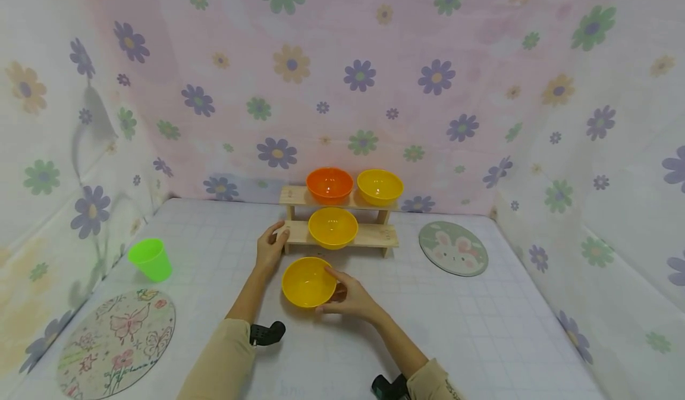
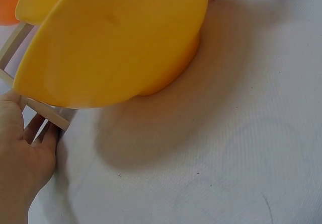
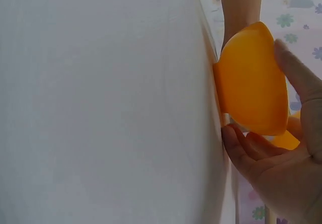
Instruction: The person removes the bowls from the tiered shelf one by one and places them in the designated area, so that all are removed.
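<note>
My left hand grips the left end of the lower step of a two-tier wooden rack, fingers reaching behind the plank. In front of the rack stands a yellow bowl, its mouth tipped toward the head camera. My right hand holds that bowl from the right, one finger at the rim and others low by the base. Its orange-yellow side shows in the right wrist view, and it fills the top of the left wrist view. Another yellow bowl sits on the lower step.
On the top step stand an orange bowl and a yellow bowl. A green cup and a round butterfly mat are at left. A round rabbit mat lies right. Flowered cloth walls surround the table.
</note>
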`<state>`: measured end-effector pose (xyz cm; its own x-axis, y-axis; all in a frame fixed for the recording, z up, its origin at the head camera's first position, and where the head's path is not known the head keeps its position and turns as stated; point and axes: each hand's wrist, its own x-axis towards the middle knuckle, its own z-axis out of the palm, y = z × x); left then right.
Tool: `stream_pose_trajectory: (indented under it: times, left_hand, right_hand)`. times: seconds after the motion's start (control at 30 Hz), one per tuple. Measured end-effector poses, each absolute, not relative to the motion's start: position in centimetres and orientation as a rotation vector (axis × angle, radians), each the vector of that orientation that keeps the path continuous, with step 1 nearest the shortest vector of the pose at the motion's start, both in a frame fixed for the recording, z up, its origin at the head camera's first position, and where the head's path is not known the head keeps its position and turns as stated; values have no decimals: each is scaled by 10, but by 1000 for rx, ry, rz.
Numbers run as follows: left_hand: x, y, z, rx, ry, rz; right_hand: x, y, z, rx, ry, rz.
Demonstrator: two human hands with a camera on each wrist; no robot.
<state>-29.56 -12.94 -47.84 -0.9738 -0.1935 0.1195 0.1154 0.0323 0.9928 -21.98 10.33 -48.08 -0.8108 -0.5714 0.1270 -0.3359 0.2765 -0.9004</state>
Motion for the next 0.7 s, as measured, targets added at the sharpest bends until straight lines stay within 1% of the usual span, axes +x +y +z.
stream_pose_trajectory:
  times: [0.17, 0.3, 0.43, 0.5, 0.7]
  left_hand:
    - [-286, -127, -466, 82, -2114, -2012]
    - [-283, -126, -464, 77, -2117, -1998]
    - [-283, -126, -464, 65, -2106, -1997]
    - [-283, -126, -464, 65, -2105, -1993]
    - [-291, -128, -473, 81, -2100, -2010]
  right_hand:
    - [-220, 107, -474, -758, 2486, -1710]
    - [-218, 110, -455, -688, 2598, -1950]
    - [-221, 115, -441, -657, 2679, -2037]
    - [-229, 119, -442, -643, 2704, -2025]
    - [-260, 128, -465, -629, 2700, -1897]
